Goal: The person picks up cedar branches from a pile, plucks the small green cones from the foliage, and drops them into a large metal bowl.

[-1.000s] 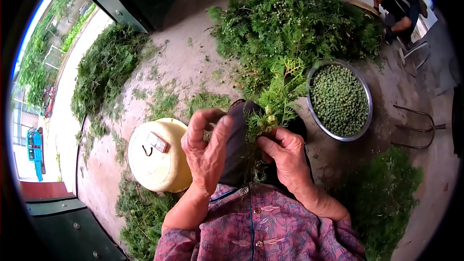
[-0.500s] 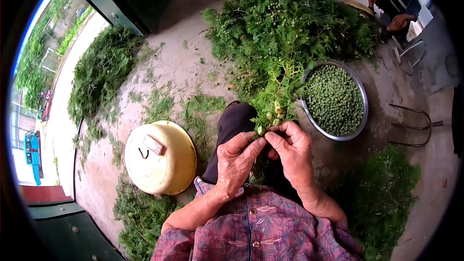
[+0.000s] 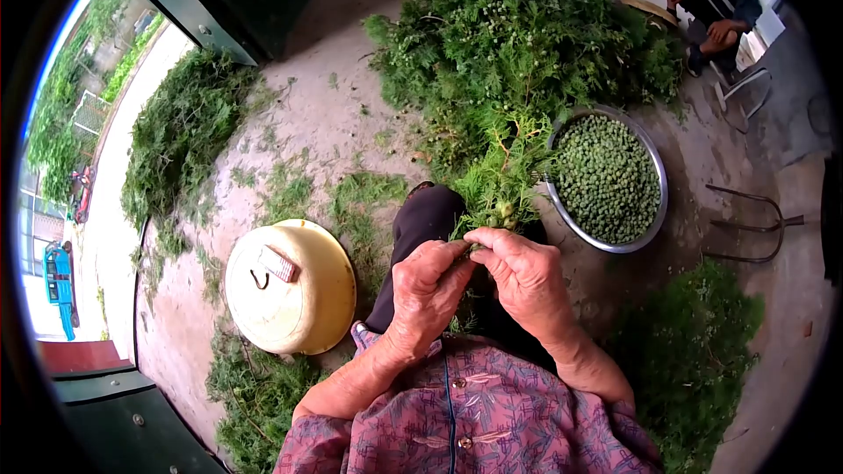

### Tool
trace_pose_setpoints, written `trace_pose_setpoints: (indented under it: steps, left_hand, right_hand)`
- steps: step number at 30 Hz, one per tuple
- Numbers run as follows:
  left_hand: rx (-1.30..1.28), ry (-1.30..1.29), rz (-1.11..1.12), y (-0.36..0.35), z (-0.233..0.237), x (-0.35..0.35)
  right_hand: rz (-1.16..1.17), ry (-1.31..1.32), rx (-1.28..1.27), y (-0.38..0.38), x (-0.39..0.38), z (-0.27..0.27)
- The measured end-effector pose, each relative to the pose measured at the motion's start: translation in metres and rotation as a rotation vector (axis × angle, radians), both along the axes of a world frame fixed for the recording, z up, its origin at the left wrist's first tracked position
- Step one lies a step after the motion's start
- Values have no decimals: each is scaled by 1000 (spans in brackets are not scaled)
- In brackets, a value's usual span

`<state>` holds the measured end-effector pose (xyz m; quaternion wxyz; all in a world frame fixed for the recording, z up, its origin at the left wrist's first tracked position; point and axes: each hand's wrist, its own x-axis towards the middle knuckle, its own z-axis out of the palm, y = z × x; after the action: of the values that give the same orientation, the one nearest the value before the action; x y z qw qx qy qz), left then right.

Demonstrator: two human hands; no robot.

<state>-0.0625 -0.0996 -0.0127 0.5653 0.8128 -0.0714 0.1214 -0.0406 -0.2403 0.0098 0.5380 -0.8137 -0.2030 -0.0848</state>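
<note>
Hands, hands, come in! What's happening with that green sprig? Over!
Left hand and right hand close together, pinching near end of green sprig. Pale green cones showing just beyond. Nothing seen blocking either hand.

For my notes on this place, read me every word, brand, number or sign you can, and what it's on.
Nothing readable: no word, brand, number or sign.
Small striped packet on the upturned cream basin: any print is too small and blurred.
Blue truck outside: any marking is too small.
Metal basin of green cones: no lettering visible.
</note>
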Motion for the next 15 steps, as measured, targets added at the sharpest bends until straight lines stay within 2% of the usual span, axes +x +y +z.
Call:
trace_pose_setpoints:
  steps: [4,5,7,8,10,12,15]
  left_hand:
    - [-8,17,-76,1,5,3]
    - [-10,24,-97,2,5,3]
    - [-187,189,-49,1,6,1]
    - [-276,271,-25,0,7,0]
    - [-436,415,-20,2,13,0]
    - [-665,511,-29,2,14,0]
    - [-684,515,-11,1,15,2]
  right_hand:
    - [-101,-31,10,6,0,-5]
    - [-84,78,55,5,0,-3]
    - [-48,296,145,-1,-2,6]
    - [-6,431,341,-6,-2,14]
    - [-4,527,734,-12,0,10]
    - [26,667,989,-18,3,13]
    - [49,760,1012,-19,4,-6]
